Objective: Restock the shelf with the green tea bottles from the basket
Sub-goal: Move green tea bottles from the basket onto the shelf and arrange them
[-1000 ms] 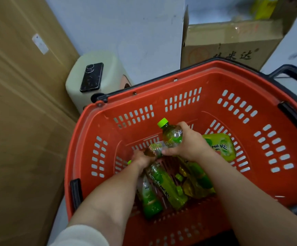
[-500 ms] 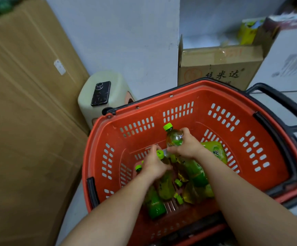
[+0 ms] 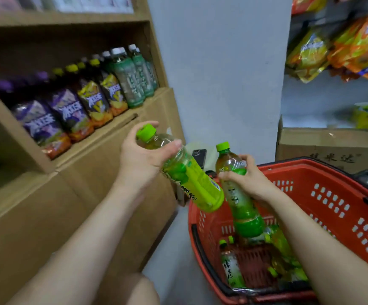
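Nearest, at least three spare bottles (image 3: 231, 268) of yellow-green tea with lime caps are lying in the red basket (image 3: 332, 194). Above it, the right hand (image 3: 244, 181) is gripping one near-upright bottle (image 3: 243, 209), while the left hand (image 3: 141, 159) is clasping one tilted bottle (image 3: 191, 186) by its neck, just beside the basket. Beyond, a cardboard shelf (image 3: 103, 133) is carrying a row of purple, yellow and dark green drinks (image 3: 95, 95).

Drink bottles (image 3: 95, 100) line the shelf's (image 3: 154, 102) whole front edge.

soft even light, perhaps motion-blurred, warped edges
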A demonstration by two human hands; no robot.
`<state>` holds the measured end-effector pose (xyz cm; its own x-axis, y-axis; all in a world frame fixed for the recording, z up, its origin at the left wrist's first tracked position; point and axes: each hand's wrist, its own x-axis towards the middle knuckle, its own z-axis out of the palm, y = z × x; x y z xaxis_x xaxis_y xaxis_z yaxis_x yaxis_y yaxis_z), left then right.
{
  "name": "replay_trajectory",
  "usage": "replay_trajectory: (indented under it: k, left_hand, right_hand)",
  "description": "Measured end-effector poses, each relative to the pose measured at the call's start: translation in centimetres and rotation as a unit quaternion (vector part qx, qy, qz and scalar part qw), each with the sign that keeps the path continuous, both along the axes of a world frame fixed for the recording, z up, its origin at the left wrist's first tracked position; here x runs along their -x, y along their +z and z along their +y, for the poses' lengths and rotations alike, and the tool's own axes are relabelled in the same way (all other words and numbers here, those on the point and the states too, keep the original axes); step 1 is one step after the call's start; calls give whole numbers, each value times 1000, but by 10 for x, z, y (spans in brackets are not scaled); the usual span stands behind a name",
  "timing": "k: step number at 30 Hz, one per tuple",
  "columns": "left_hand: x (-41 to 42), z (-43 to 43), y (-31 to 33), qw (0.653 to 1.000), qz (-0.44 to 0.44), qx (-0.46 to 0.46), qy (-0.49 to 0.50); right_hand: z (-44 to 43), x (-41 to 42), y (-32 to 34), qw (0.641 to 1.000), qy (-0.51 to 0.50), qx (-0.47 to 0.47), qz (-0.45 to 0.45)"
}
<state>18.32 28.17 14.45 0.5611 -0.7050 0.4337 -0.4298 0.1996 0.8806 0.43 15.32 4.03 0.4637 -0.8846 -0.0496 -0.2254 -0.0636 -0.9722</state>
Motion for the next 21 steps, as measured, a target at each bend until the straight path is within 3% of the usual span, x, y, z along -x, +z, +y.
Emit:
replay_trajectory:
  k: [4, 9, 14, 21]
  left_hand:
    - [-29, 66, 60, 988, -116, 31, 101]
    - [-80, 150, 109, 937, -238, 33, 254]
    - [-135, 214, 138, 865, -295, -50, 403]
    - [-210, 243, 122, 782, -317, -195, 500]
  right_hand:
    - [48, -54, 60, 992, 56, 52, -97]
    - [110, -131, 116, 973, 112, 112, -166]
    - [168, -196, 156, 951, 183, 163, -190]
    - [210, -273, 186, 937, 207, 167, -227]
